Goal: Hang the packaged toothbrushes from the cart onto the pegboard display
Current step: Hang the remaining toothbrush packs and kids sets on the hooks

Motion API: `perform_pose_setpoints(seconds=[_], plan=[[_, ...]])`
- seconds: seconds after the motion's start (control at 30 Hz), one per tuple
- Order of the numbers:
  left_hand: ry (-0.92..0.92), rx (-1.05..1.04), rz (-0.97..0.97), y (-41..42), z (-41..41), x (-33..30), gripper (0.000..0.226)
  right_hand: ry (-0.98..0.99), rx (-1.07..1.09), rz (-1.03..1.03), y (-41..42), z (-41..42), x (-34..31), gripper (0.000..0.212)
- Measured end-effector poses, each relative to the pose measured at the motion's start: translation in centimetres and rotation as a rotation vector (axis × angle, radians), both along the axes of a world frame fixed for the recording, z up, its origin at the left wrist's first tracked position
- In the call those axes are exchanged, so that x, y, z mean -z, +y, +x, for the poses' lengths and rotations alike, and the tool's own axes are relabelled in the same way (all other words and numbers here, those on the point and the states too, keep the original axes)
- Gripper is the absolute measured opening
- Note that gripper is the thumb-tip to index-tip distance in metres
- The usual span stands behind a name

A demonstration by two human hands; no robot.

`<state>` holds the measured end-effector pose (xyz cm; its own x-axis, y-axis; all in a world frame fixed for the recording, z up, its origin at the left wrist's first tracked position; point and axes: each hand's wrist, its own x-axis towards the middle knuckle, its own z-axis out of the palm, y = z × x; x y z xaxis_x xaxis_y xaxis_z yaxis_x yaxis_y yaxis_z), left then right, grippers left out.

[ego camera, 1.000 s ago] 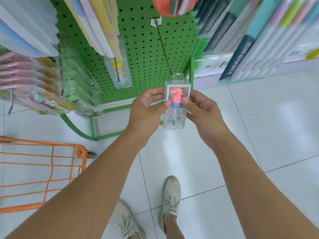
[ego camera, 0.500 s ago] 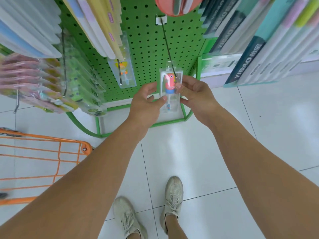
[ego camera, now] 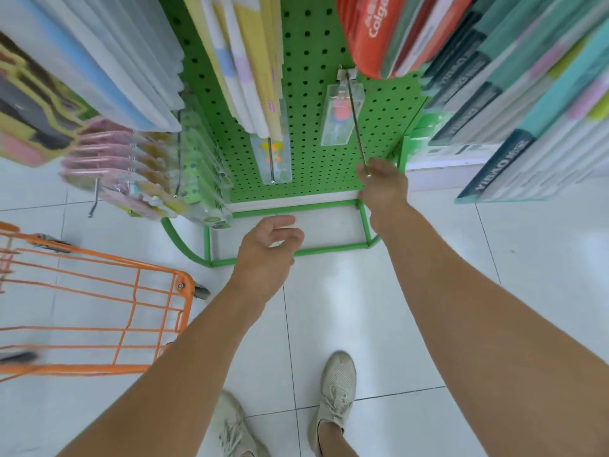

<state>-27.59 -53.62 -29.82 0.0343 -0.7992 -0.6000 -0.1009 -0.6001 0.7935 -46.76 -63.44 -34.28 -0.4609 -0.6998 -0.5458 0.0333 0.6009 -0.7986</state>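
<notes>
- Nearest to me are my two shoes (ego camera: 333, 390) on the white tiled floor (ego camera: 428, 291), so I stand directly in front of the display.
- At my left side is the orange cart (ego camera: 99, 305). I see only its wire frame and cannot tell what is left inside, but it stands near so that I can take the next pack easily.
- My left hand (ego camera: 268, 250) is released: the fingers are loosely bent and hold nothing. It hangs over the green base frame (ego camera: 290, 252), and I judge that it is free to go to the cart.
- My right hand (ego camera: 382, 184) is at the front end of the long metal peg (ego camera: 354, 120). The fingers are curled near the tip, but I cannot tell if they really pinch it or only touch it. I think it is there to keep the peg steady.
- The packaged toothbrush (ego camera: 341, 117), a clear box with a pink figure inside, hangs far back on this peg, close to the green pegboard (ego camera: 306, 77). This position leaves room in front for more packs.
- On the next peg to the left hangs another clear pack (ego camera: 272, 159).
- Above and around are many other packs, including a red Colgate pack (ego camera: 365, 31).
</notes>
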Motion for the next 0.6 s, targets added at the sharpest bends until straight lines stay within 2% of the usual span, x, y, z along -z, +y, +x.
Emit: perform_pose_setpoints(seconds=[0.13,0.2,0.27,0.43,0.5,0.6], plan=[[0.055,-0.04,0.036,3.6,3.7,-6.3,0.02,-0.18,-0.049,0.293,13.1,3.6,-4.3,0.015],[0.059,-0.044,0.006,5.0,6.6,-11.1,0.018,-0.212,-0.214,0.35,17.8,7.1,-9.5,0.012],[0.072,-0.077,-0.086,6.0,10.5,-16.5,0.015,-0.258,-0.374,0.261,18.9,11.8,-15.3,0.014],[0.033,-0.257,-0.361,9.5,23.8,-27.9,0.012,-0.305,-0.6,-0.094,17.1,25.8,-29.2,0.013],[-0.014,-0.372,-0.361,11.6,30.0,-29.7,0.01,-0.295,-0.753,-0.169,16.6,31.4,-32.7,0.014],[-0.21,-0.521,-0.183,14.6,39.0,-29.0,0.012,-0.209,-0.983,-0.155,16.7,39.4,-34.9,0.02]])
